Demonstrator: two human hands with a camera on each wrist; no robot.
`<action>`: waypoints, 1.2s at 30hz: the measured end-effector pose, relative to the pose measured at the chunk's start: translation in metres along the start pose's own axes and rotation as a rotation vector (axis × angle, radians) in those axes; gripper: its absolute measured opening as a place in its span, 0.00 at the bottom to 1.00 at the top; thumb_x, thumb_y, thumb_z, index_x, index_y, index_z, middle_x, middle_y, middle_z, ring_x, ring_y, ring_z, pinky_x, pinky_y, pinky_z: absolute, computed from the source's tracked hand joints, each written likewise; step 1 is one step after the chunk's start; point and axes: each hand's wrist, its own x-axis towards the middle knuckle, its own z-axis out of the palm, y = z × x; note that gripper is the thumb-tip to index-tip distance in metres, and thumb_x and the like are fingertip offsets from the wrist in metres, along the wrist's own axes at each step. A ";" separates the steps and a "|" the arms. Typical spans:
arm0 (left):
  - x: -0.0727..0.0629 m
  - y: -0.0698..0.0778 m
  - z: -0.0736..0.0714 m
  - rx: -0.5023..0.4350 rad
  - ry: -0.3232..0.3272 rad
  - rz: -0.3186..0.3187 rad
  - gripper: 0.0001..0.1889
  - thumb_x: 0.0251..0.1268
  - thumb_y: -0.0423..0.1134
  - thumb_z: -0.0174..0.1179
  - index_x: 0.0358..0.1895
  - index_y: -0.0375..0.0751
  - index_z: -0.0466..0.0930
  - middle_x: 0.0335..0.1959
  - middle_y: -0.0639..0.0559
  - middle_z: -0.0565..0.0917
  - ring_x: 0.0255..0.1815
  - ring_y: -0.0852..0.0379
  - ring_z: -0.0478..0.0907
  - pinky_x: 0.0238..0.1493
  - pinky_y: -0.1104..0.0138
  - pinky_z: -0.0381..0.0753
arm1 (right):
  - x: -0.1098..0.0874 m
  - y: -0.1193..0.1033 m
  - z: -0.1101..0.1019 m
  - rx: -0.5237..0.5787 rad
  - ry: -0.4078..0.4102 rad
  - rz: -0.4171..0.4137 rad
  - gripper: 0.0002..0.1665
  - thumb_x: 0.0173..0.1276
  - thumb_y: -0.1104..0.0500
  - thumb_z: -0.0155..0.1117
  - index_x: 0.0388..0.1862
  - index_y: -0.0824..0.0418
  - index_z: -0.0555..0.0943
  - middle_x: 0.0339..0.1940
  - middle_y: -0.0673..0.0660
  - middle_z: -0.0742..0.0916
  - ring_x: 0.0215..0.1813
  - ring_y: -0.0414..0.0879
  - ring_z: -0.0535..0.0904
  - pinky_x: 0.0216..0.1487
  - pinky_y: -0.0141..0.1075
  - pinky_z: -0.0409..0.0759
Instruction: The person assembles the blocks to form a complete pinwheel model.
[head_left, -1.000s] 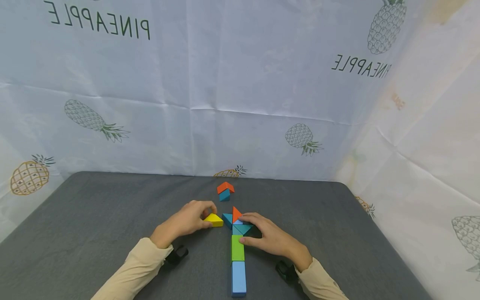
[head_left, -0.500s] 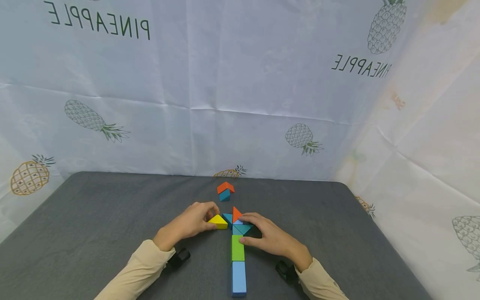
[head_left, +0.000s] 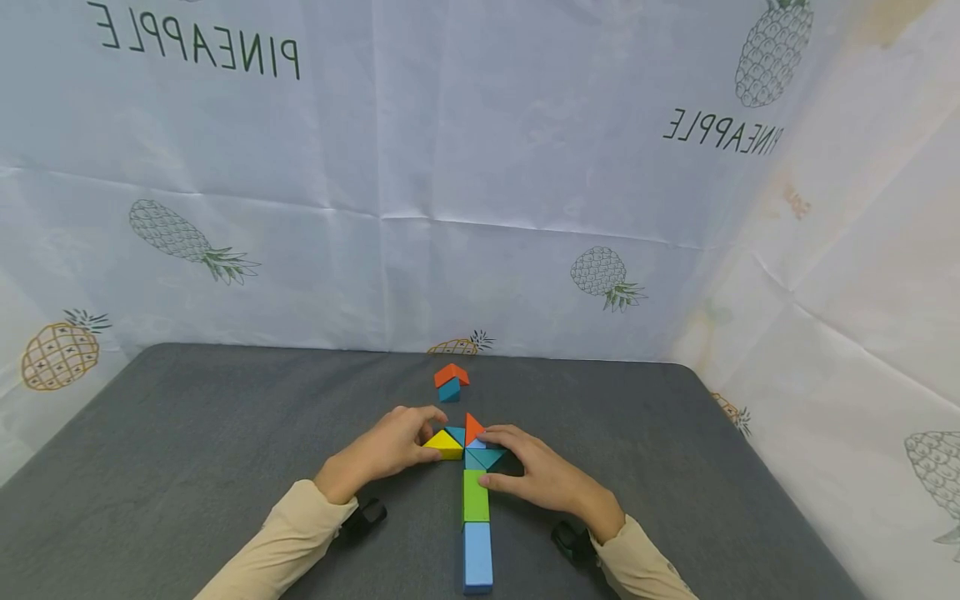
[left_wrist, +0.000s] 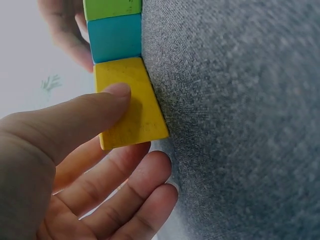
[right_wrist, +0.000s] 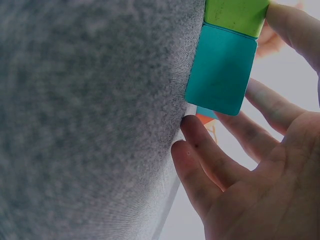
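The left hand pinches the yellow wedge, pressed against the left side of the block cluster mid-table. The right hand lies spread, fingers steadying the teal wedge and thumb on the green block. A hard sideways shove could scatter the small triangles or kink the green and blue row; a slipping thumb could tip the wedge.

The left hand pinches a yellow block, thumb on its broad face and fingers curled beneath its lower edge. The block lies against the grey fabric surface, touching a teal block, with a green block beyond at the upper edge.
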 end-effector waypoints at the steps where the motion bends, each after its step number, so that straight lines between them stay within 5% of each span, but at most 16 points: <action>1: 0.000 0.000 0.000 0.003 0.000 -0.003 0.23 0.58 0.35 0.71 0.57 0.34 0.79 0.35 0.51 0.84 0.31 0.61 0.76 0.34 0.66 0.78 | 0.000 0.000 0.000 0.000 0.000 -0.001 0.38 0.70 0.37 0.61 0.74 0.50 0.68 0.75 0.52 0.70 0.74 0.50 0.68 0.70 0.55 0.69; 24: 0.001 0.005 0.003 0.005 0.007 -0.027 0.20 0.59 0.35 0.71 0.54 0.35 0.80 0.35 0.50 0.84 0.32 0.60 0.76 0.35 0.65 0.78 | 0.000 0.001 0.000 -0.001 -0.008 0.003 0.38 0.71 0.38 0.60 0.74 0.53 0.68 0.75 0.55 0.70 0.74 0.53 0.68 0.69 0.56 0.70; 36: -0.002 0.001 -0.002 -0.018 0.009 0.023 0.20 0.61 0.41 0.70 0.55 0.37 0.82 0.38 0.50 0.86 0.36 0.60 0.79 0.36 0.67 0.80 | 0.000 0.000 0.000 -0.005 -0.010 0.006 0.39 0.71 0.37 0.60 0.74 0.52 0.68 0.75 0.53 0.70 0.74 0.51 0.68 0.69 0.55 0.70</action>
